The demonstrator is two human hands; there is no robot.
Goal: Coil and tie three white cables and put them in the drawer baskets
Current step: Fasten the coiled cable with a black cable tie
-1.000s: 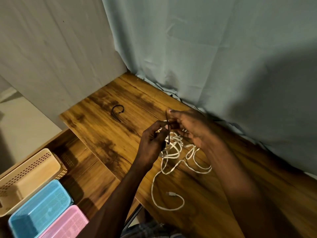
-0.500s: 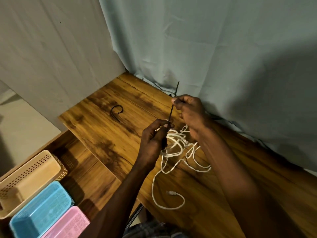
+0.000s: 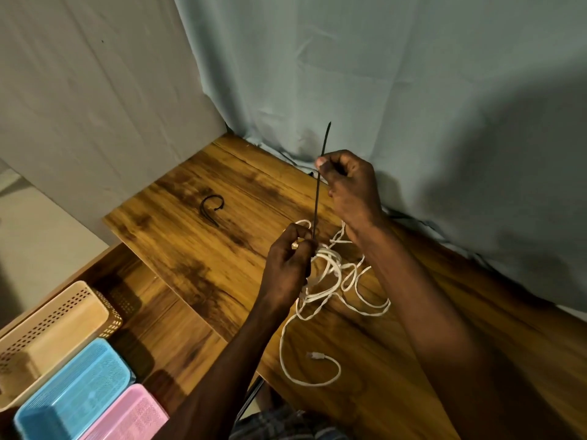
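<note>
A tangle of white cables (image 3: 330,274) lies on the wooden table (image 3: 197,249), with one loose end and its plug (image 3: 314,355) trailing toward the front edge. My left hand (image 3: 289,265) grips a bunch of the white cable together with the lower end of a black zip tie (image 3: 319,192). My right hand (image 3: 349,185) pinches the tie higher up and holds it taut, nearly upright, its tip sticking out above my fingers. Spare black zip ties (image 3: 211,208) lie curled on the table to the left.
An open drawer (image 3: 165,315) at the lower left holds a beige basket (image 3: 54,338), a blue basket (image 3: 76,395) and a pink basket (image 3: 127,417). A grey-green curtain (image 3: 381,90) hangs behind the table, a pale wall to the left.
My right hand has risen away from the left, drawing the black tie up through the bundle until it stands long and taut. The left hand has stayed on the cable.
</note>
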